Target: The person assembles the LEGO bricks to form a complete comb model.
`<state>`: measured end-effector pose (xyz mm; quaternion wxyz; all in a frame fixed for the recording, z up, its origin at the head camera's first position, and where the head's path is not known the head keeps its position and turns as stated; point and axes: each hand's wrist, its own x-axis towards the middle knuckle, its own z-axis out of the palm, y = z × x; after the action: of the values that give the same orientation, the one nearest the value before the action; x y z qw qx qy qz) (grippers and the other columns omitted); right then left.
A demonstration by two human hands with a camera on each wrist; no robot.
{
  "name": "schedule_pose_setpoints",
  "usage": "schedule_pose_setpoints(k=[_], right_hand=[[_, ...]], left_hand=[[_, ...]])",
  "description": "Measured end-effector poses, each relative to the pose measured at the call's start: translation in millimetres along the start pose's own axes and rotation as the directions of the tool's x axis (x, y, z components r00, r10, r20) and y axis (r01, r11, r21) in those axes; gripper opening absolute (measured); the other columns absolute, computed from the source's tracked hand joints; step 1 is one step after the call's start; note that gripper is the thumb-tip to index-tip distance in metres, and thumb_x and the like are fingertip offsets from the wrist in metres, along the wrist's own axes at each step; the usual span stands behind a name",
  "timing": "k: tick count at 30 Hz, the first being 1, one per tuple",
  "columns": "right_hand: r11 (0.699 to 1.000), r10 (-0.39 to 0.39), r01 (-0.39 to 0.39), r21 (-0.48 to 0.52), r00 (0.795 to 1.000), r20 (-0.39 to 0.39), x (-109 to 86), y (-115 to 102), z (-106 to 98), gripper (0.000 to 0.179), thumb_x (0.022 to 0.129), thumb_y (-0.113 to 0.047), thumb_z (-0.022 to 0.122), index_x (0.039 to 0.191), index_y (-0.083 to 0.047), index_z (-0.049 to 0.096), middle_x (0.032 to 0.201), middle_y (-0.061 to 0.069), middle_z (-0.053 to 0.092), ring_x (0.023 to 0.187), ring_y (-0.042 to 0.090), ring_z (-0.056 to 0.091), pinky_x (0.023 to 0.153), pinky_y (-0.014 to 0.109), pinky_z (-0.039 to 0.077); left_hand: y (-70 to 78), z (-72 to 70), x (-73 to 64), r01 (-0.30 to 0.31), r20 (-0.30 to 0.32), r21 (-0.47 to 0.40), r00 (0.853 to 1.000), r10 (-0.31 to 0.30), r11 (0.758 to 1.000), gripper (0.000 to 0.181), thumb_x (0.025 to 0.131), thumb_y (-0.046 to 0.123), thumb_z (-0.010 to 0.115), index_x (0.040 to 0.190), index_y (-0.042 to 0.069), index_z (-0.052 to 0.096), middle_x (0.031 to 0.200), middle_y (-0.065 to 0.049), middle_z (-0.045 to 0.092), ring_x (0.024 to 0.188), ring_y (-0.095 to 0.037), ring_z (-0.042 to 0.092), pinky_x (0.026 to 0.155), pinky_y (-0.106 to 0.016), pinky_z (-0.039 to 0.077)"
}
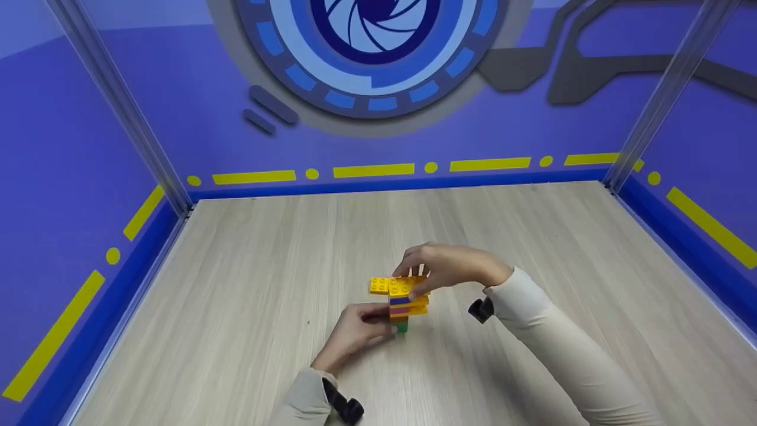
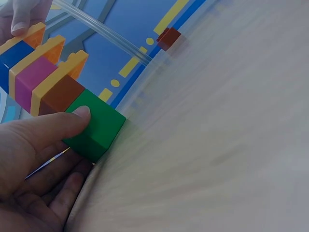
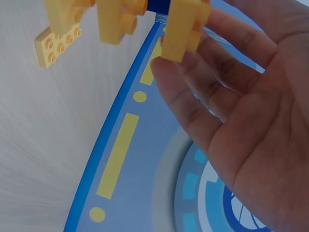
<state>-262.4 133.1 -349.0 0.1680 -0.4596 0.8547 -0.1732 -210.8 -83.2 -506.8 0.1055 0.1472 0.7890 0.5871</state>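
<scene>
A tower of toy building bricks stands on the table: a green brick (image 2: 99, 123) at the bottom, then a brown brick (image 2: 62, 94), a pink brick (image 2: 35, 77) and a blue brick (image 2: 17, 55), with yellow plates between them and on top. The plates jut out to one side. My left hand (image 1: 353, 330) holds the green brick, its thumb flat against one face. At the top, my right hand (image 1: 452, 266) pinches the upper yellow plate (image 1: 402, 287), thumb in front and fingers behind. Its fingertips touch the plate's edge in the right wrist view.
Another yellow plate (image 3: 58, 46) lies on the wooden table (image 1: 266, 266) near the tower. A red-brown brick (image 2: 169, 38) sits farther off in the left wrist view. Blue walls (image 1: 366, 148) enclose the table at the back and sides.
</scene>
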Motion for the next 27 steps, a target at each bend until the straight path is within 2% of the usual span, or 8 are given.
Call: schedule_pose_setpoints(k=[8, 14, 19, 24, 27], right_hand=[[0.998, 0.031, -0.029, 0.058, 0.999, -0.033, -13.4, 10.7, -0.3, 0.04, 0.085, -0.028, 0.073, 0.121, -0.01, 0.066, 0.11, 0.004, 0.066, 0.097, 0.018, 0.062, 0.087, 0.031, 0.056], [0.994, 0.072, -0.066, 0.085, 0.994, -0.076, -28.7, 22.7, -1.3, 0.042, 0.085, -0.029, 0.073, 0.122, -0.011, 0.065, 0.113, 0.005, 0.066, 0.1, 0.024, 0.063, 0.088, 0.038, 0.056], [0.988, 0.139, -0.131, 0.08, 0.985, -0.1, -42.3, 34.9, 0.1, 0.043, 0.084, -0.029, 0.073, 0.123, -0.013, 0.065, 0.113, 0.002, 0.065, 0.1, 0.018, 0.061, 0.09, 0.039, 0.054], [0.985, 0.164, -0.157, 0.064, 0.979, -0.122, -55.4, 48.1, 3.7, 0.043, 0.084, -0.028, 0.073, 0.124, -0.012, 0.064, 0.111, 0.002, 0.065, 0.098, 0.018, 0.061, 0.086, 0.037, 0.055], [0.984, 0.176, -0.17, 0.055, 0.976, -0.125, -62.8, 56.1, 5.7, 0.046, 0.084, -0.031, 0.073, 0.125, -0.012, 0.063, 0.111, 0.003, 0.065, 0.099, 0.019, 0.061, 0.085, 0.037, 0.055]], left_hand=[[-0.2, 1.7, 0.8, 0.022, -0.011, -0.016, 1.0, -0.022, 1.0, 0.041, 0.079, 0.012, 0.076, 0.119, 0.013, 0.068, 0.117, -0.006, 0.07, 0.108, -0.02, 0.064, 0.096, -0.035, 0.051], [0.8, 2.8, 0.4, 0.042, -0.014, -0.016, 0.999, -0.042, 0.999, 0.041, 0.078, 0.013, 0.077, 0.118, 0.016, 0.068, 0.117, -0.003, 0.07, 0.108, -0.017, 0.064, 0.097, -0.035, 0.051], [1.0, 3.5, 0.9, 0.062, -0.026, -0.005, 0.998, -0.062, 0.998, 0.042, 0.077, 0.011, 0.077, 0.118, 0.017, 0.069, 0.115, -0.002, 0.071, 0.106, -0.016, 0.065, 0.096, -0.035, 0.051], [1.3, 3.4, 2.5, 0.102, -0.042, 0.004, 0.994, -0.102, 0.995, 0.043, 0.076, 0.011, 0.078, 0.118, 0.017, 0.069, 0.115, -0.001, 0.071, 0.106, -0.016, 0.064, 0.097, -0.036, 0.051], [1.3, 3.3, 2.1, 0.1, -0.041, 0.006, 0.994, -0.1, 0.995, 0.043, 0.076, 0.011, 0.077, 0.118, 0.016, 0.069, 0.115, -0.002, 0.071, 0.107, -0.017, 0.064, 0.097, -0.037, 0.05]])
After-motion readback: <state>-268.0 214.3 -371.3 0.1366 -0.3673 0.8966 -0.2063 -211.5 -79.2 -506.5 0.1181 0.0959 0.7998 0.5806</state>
